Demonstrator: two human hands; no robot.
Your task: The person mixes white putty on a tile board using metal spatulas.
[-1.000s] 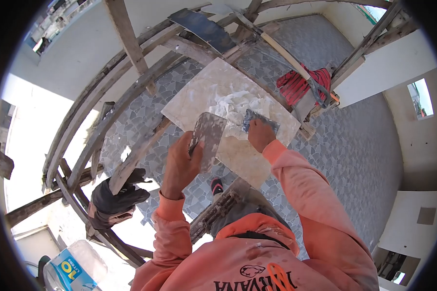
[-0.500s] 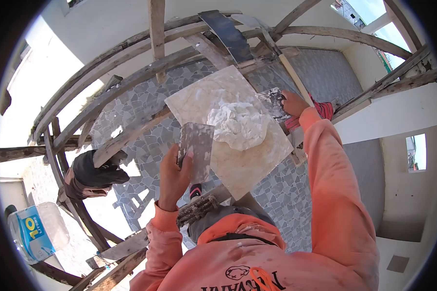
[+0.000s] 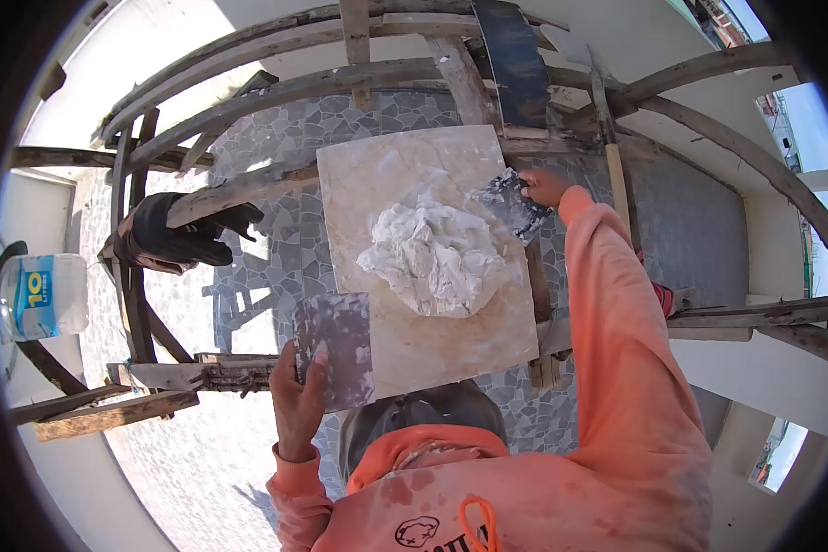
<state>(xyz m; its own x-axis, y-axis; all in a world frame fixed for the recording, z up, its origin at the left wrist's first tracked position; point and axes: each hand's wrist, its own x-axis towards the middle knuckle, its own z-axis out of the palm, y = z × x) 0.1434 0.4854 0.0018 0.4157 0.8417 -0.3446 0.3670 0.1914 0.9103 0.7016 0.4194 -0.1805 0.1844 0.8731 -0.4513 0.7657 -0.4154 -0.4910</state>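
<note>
A white mound of putty-like paste (image 3: 437, 262) sits on a square, pale stained board (image 3: 363, 175) in front of me. My left hand (image 3: 301, 396) grips a thin, flat grey scraper plate (image 3: 333, 350) smeared with white, held at the board's lower left corner, apart from the mound. My right hand (image 3: 545, 187) is closed on a dark scraper plate (image 3: 515, 207) spotted with white paste. That plate lies over the board's upper right edge, close to the mound's right side.
Rough wooden poles (image 3: 276, 97) form a scaffold around the board. A dark plank (image 3: 512, 69) and a wooden-handled tool (image 3: 615, 175) lie beyond it. Dark cloth (image 3: 179, 230) hangs on a pole at left, near a large water bottle (image 3: 41, 296). Stone-patterned floor (image 3: 276, 152) shows below.
The view has turned, so the board looks squarer to me. My left scraper plate has moved from the mound's edge down to the board's lower left corner. Both hands keep their plates.
</note>
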